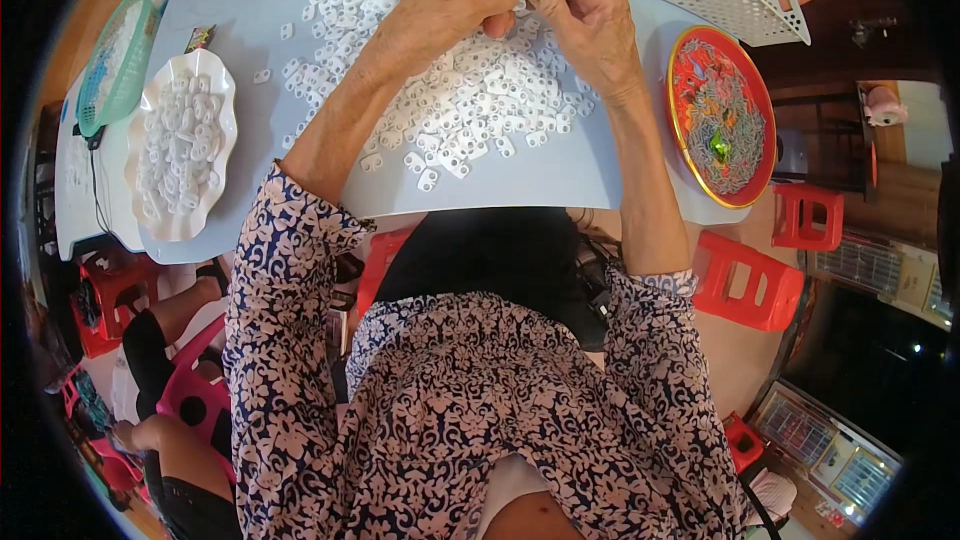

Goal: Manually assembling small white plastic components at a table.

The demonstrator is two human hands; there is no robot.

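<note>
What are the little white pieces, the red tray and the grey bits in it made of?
The little white pieces: probably smooth plastic, from their matching rounded shapes.
The red tray: glossy, maybe plastic or painted metal; its gold rim shines.
The grey bits: likely metal, by their steely colour.

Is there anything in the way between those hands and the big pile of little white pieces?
No, nothing I can see. The left hand and right hand are right at the pile of little white pieces. The white perforated basket and red gold-rimmed tray sit off to the right.
</note>
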